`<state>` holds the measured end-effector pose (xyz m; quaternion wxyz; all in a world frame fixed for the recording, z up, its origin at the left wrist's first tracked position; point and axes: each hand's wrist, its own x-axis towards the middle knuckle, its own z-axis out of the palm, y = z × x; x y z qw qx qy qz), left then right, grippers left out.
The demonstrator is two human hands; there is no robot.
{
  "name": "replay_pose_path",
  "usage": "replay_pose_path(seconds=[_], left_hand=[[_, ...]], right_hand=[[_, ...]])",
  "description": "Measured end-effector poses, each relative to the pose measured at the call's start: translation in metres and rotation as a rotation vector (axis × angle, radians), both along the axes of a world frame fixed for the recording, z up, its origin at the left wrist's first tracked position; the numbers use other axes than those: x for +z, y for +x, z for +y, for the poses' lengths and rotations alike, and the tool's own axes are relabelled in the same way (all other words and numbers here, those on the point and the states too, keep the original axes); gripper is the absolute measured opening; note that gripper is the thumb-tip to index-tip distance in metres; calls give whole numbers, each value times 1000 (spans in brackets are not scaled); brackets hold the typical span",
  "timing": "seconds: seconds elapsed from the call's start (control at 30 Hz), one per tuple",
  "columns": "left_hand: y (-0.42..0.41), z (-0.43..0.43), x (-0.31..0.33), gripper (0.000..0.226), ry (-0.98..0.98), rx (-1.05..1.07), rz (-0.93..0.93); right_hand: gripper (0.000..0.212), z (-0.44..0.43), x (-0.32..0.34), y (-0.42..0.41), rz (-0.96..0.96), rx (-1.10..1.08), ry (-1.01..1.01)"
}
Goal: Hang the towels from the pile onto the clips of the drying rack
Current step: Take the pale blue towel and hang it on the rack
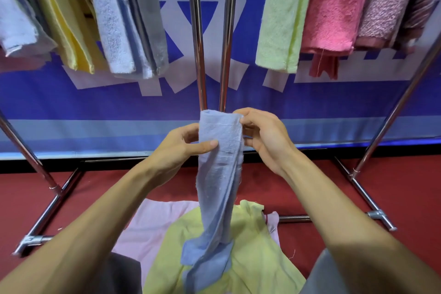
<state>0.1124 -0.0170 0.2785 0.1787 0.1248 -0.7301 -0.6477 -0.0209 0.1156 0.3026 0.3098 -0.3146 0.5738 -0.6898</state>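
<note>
A light blue towel (219,174) hangs in a long twisted strip between my hands, its lower end trailing onto the pile. My left hand (179,148) pinches its left side with thumb across the cloth. My right hand (265,136) pinches the top right corner. The pile below holds a yellow towel (253,253) and a pink one (155,224) on the red floor. Two chrome uprights of the drying rack (199,55) rise just behind the blue towel. The clips are out of view above the frame.
Several towels hang from the rack: pale blue, yellow and grey (124,19) on the left, green (284,19), pink (334,7) and mottled maroon on the right. Chrome rack legs (47,207) slant at both sides with floor bars. A blue banner backs the rack.
</note>
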Motion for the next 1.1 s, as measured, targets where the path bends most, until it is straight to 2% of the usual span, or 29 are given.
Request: replay_pose_path(seconds=[0.1,0.2,0.27,0.37,0.43,0.53,0.63,0.77,0.87,1.0,1.1], left_hand=[[-4,7,-2,27,7,105,30],[-10,14,-4,23,-7,110,66],[-12,19,-3,23,-67,132,92],[-15,29,-8,22,-161,230,85],[-13,34,-8,22,-181,254,58],[-8,40,-2,6,-171,270,44],[-5,45,16,27,-255,373,66],[-2,46,63,20,-297,411,148],[1,47,107,22,-374,428,189],[9,55,171,15,-503,438,275],[19,64,225,9,-590,485,383]], right_hand=[[28,2,-2,-2,113,-29,32],[25,6,-9,-9,412,-99,87],[25,6,-16,-13,500,-151,115],[24,6,-23,-18,507,-237,135],[28,8,-21,-17,434,-284,126],[23,10,-11,-6,345,-325,83],[16,10,3,6,309,-329,39],[33,18,40,22,296,-260,-35],[8,27,79,32,362,-247,-114],[8,31,138,34,430,-293,-155],[8,30,191,41,470,-341,-258]])
